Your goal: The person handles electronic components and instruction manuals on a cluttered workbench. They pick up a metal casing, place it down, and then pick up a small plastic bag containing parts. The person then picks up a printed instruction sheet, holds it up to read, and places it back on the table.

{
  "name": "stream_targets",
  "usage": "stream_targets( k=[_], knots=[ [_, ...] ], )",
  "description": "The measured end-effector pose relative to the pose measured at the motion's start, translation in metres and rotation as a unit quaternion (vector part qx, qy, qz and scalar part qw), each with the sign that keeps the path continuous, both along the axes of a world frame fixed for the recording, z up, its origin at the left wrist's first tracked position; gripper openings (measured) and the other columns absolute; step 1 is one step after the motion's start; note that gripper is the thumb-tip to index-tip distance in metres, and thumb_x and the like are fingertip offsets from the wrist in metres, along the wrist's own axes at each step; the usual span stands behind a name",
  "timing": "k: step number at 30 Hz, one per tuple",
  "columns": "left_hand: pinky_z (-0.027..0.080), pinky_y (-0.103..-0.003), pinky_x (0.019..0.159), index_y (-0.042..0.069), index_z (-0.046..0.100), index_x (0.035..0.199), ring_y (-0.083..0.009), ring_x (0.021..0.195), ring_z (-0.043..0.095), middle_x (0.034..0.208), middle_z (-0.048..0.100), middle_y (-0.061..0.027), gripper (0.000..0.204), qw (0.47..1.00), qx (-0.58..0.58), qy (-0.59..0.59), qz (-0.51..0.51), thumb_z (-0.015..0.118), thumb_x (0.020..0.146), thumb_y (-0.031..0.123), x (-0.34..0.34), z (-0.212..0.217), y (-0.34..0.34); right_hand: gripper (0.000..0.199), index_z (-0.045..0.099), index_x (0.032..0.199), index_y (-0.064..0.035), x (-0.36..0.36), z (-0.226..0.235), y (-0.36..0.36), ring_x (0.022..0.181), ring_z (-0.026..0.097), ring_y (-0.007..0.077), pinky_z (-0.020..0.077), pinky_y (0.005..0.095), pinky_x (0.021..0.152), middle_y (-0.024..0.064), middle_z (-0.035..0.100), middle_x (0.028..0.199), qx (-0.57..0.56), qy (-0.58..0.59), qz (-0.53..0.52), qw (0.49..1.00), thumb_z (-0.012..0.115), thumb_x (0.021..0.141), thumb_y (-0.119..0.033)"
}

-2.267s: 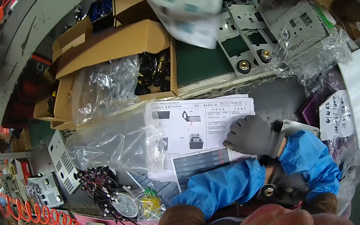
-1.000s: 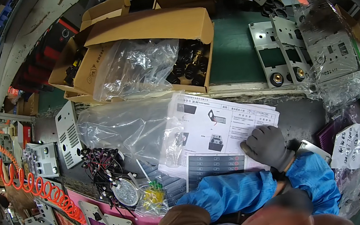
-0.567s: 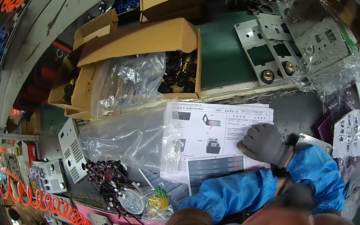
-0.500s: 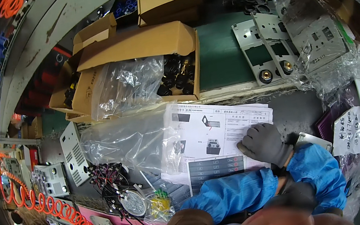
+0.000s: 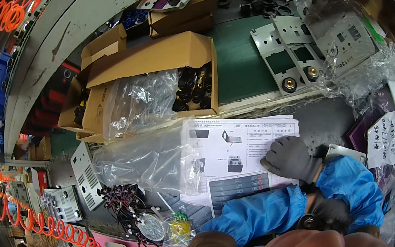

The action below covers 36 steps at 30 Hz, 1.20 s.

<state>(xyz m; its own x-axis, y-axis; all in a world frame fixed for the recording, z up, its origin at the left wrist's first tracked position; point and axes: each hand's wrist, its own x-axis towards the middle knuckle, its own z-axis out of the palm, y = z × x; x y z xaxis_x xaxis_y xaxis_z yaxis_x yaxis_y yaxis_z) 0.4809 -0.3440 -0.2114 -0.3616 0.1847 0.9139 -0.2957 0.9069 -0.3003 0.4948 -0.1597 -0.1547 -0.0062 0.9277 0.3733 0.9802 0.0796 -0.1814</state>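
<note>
— Paper first: a printed instruction sheet (image 5: 241, 155) lies flat at the near edge of the grey bench (image 5: 326, 121), white, with small product pictures and a dark table along its lower edge. What sits on it?

— A hand in a grey knit glove (image 5: 290, 159), palm down, fingers loosely spread and curled onto the sheet's right half. It grips nothing; it only presses the paper. The blue sleeve (image 5: 258, 214) running to it crosses under another blue sleeve (image 5: 352, 189), so I cannot say which arm it belongs to.

— And the other hand?

— A dark gloved shape (image 5: 328, 214) low between the sleeves, mostly covered by them. Whether it is wide, narrow or holding something cannot be told. A blurred brown and pink mass along the bottom edge cuts off the rest.

— Room around the sheet?

— Little. Its left edge is overlapped by a crumpled clear plastic bag (image 5: 144, 160). Just beyond its top edge is a green mat (image 5: 245, 64), where an open cardboard box (image 5: 149, 77) holds black round parts half under another clear bag. Right of that, grey metal panels (image 5: 292, 54) with cut-outs and round sockets lie side by side, more of them wrapped in shiny plastic (image 5: 351, 50). Bare grey bench shows only to the right of the glove.

— Left side?

— A tangle of thin black wires (image 5: 126, 210), a perforated white metal plate (image 5: 83, 175), and an orange coiled hose (image 5: 32, 224) curving along the rim, bent by the lens.
</note>
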Motion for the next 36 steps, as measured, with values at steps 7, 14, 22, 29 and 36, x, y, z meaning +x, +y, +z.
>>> stream_targets(
  k=[7,14,22,29,36],
  knots=[
    [0.035,-0.04,0.052,0.014,0.058,0.075,-0.0213,0.058,0.049,0.07,0.051,-0.0043,0.017,1.0,0.006,-0.018,0.02,0.055,0.088,0.025,-0.008,-0.043,-0.047,0.021,0.067,0.07,-0.0145,-0.002,0.004,0.001,0.064,0.062,0.0225,0.0496,0.0368,0.056,0.0033,0.059,0.067,-0.025,-0.002,0.012,1.0,0.073,0.083,-0.029],
    [0.035,-0.041,0.053,0.014,0.057,0.074,-0.0218,0.059,0.049,0.07,0.05,-0.0044,0.017,0.999,0.009,-0.03,0.018,0.055,0.087,0.025,-0.008,-0.015,-0.028,0.024,0.063,0.066,-0.0142,-0.003,-0.002,0.001,0.063,0.061,0.0224,0.0481,0.0371,0.055,0.0028,0.057,0.067,-0.005,0.008,-0.006,1.0,0.077,0.079,-0.028],
    [0.035,-0.041,0.053,0.015,0.057,0.073,-0.0223,0.059,0.049,0.071,0.05,-0.0046,0.017,0.999,0.01,-0.045,0.005,0.054,0.087,0.025,-0.008,0.022,0.009,0.023,0.067,0.072,-0.014,-0.001,0.002,0.001,0.066,0.063,0.0237,0.0509,0.0375,0.059,0.0039,0.061,0.069,-0.035,0.01,0.011,0.999,0.07,0.088,-0.031],
    [0.034,-0.042,0.054,0.015,0.056,0.073,-0.0228,0.06,0.049,0.071,0.049,-0.0047,0.017,0.999,-0.014,-0.042,0.0,0.054,0.086,0.025,-0.009,0.04,0.025,0.02,0.067,0.072,-0.016,0.002,-0.001,-0.003,0.067,0.063,0.0237,0.0506,0.0379,0.06,0.0031,0.061,0.07,-0.046,-0.022,0.008,0.999,0.069,0.086,-0.03],
    [0.035,-0.043,0.056,0.015,0.056,0.074,-0.0238,0.062,0.05,0.074,0.05,-0.0054,0.017,0.991,-0.01,0.076,0.113,0.054,0.086,0.026,-0.007,0.034,0.045,0.019,0.064,0.074,-0.0138,-0.006,-0.011,0.002,0.074,0.063,0.0249,0.0498,0.0405,0.064,0.0048,0.059,0.075,-0.059,-0.021,0.001,0.998,0.073,0.082,-0.029]
  ],
)
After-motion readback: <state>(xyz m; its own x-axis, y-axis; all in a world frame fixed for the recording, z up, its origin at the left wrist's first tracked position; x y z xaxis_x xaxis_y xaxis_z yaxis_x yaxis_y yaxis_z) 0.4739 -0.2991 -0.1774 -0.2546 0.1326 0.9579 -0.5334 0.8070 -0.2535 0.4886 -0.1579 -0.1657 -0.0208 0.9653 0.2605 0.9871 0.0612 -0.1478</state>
